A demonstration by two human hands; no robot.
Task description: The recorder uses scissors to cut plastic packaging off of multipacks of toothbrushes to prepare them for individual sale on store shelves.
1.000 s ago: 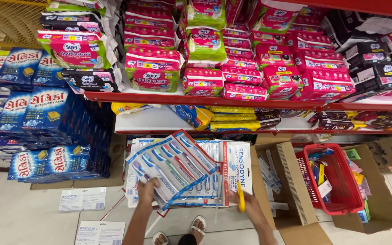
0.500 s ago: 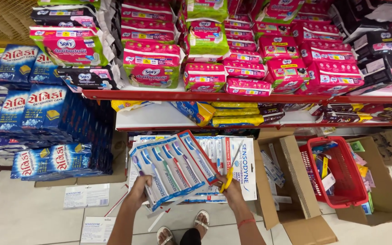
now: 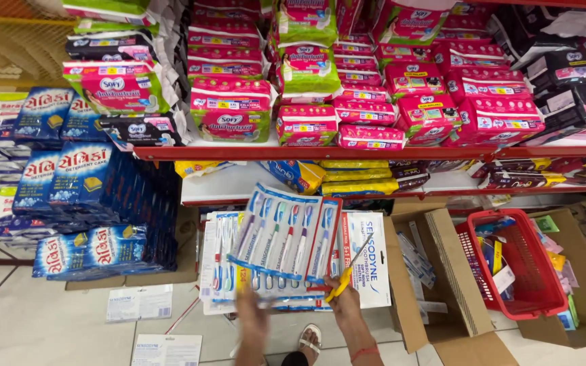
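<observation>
I take the red shelf edge (image 3: pixel 252 153) as my landmark. Far to its left and below it, I see blue detergent cake packs (image 3: pixel 83 203) stacked on the floor, and white leaflets (image 3: pixel 140 303) lying on the tiles in front of them. Directly under the shelf edge, a strip of carded toothbrushes (image 3: pixel 283 234) is raised and tilted, overlapping a white toothbrush display card (image 3: pixel 367 261) behind it. My left hand (image 3: pixel 252 315) sits below the strip's lower left corner; it is blurred, and I cannot tell whether its fingers grip the strip or only touch it. Just right of it, my right hand (image 3: pixel 346 298) is closed around yellow-handled scissors (image 3: pixel 340 283), whose blades point up at the strip's lower right edge. Further right, below the shelf edge, an open cardboard box (image 3: pixel 435 271) stands with toothbrush packs inside. Beyond it a red shopping basket (image 3: pixel 510 264) holds mixed small items. Above the shelf edge, pink and green sanitary pad packs (image 3: pixel 306 122) fill the shelf.
</observation>
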